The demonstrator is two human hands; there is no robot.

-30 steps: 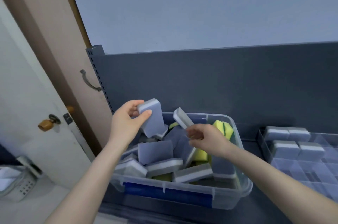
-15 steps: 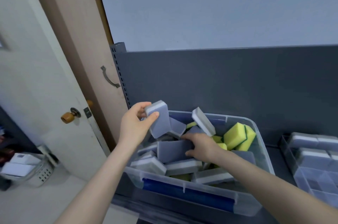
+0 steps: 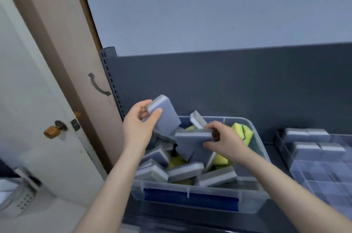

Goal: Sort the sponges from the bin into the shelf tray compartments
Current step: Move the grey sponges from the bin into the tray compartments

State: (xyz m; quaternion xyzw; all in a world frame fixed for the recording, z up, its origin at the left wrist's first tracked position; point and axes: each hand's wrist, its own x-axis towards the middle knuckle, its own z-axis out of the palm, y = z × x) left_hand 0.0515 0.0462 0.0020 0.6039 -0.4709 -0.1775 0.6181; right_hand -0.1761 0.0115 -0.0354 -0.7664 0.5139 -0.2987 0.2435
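Observation:
A clear plastic bin (image 3: 198, 195) with a blue front handle holds several grey-and-white sponges and a few yellow-green sponges (image 3: 242, 132). My left hand (image 3: 138, 128) holds a grey sponge (image 3: 165, 116) raised above the bin's left rim, thumb across its front. My right hand (image 3: 226, 141) grips a second grey sponge (image 3: 192, 139) by its right end, just above the pile. At the right, the clear shelf tray (image 3: 323, 175) has a few grey sponges (image 3: 308, 141) in its back compartments.
The bin and tray stand on a dark grey shelf with a tall back panel (image 3: 228, 88). A pale door (image 3: 38, 118) with a brown knob and a wooden frame stands to the left. A wire basket (image 3: 17, 198) sits low at the left edge.
My right hand has closed on a grey sponge in the pile and lifted it a little. My left hand still holds its sponge up. The view has shifted slightly.

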